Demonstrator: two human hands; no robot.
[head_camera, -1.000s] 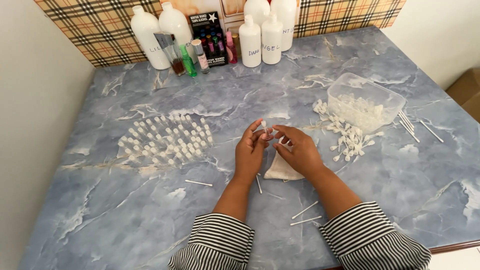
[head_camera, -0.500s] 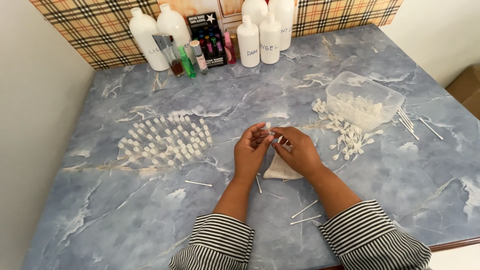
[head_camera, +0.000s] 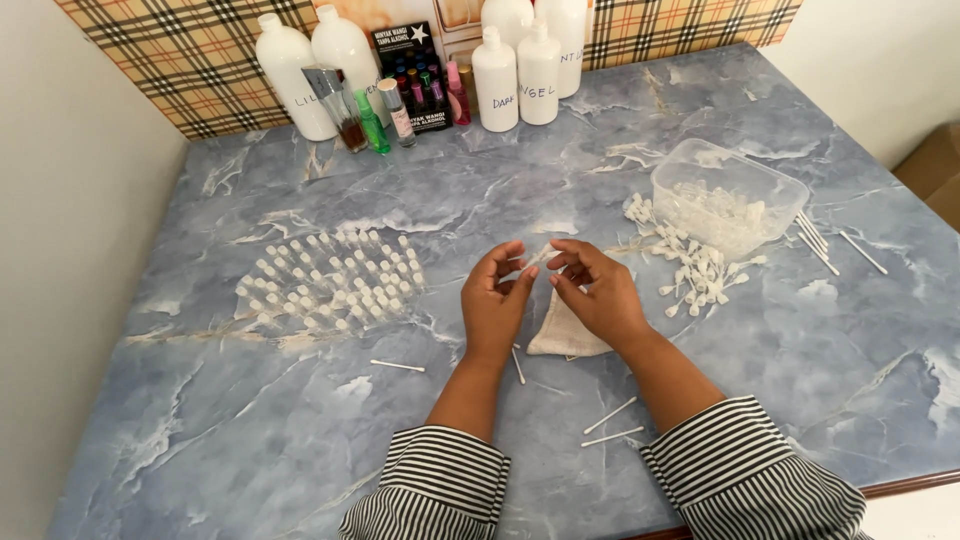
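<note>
While hands (head_camera: 548, 290) pinch vial (head_camera: 533, 260)

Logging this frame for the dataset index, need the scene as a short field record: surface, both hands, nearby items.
surface: blue marbled table
left hand: raised over the table, fingertips pinching a small clear vial
right hand: fingertips on the same vial
under hands: beige cloth
left of hands: cluster of capped vials
right of hands: loose white caps, clear plastic tub
scattered: thin white sticks
back edge: white bottles
</note>
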